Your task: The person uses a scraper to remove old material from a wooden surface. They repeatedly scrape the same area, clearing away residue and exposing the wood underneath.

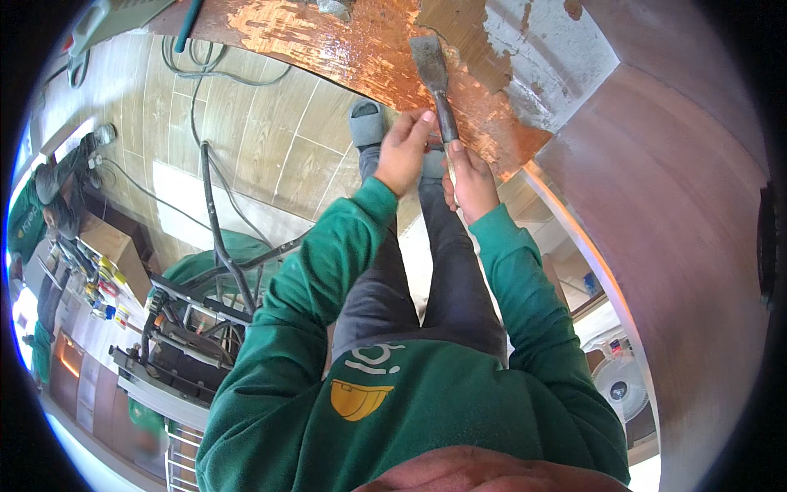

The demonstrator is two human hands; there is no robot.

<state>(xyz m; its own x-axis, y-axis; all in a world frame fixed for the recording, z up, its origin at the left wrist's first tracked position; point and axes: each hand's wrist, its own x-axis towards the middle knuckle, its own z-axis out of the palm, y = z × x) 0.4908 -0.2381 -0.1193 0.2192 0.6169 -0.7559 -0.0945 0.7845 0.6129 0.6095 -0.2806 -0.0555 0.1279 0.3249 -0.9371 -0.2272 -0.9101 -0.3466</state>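
Observation:
My right hand (474, 184) is closed around the pale handle of a flat metal scraper (432, 64). Its wide grey blade points away from me, over a table-like panel (344, 46) with a patchy, glossy orange-brown surface. My left hand (403, 150) hovers just left of the scraper's shaft, fingers curled and thumb extended. Whether anything sits between those fingers, I cannot tell. Near the blade, part of the surface is plain brown, and a grey-white patch (541, 55) with ragged edges lies to the right.
A dark reddish-brown panel (670, 160) rises on the right. A teal rod (189, 24) lies at the panel's upper left. Cables (203, 71) cross the wood-look tiled floor (258, 123). To the left stands a metal-framed machine (190, 332); further off, another person (37, 209) is near several tools. A fan (620, 388) is lower right.

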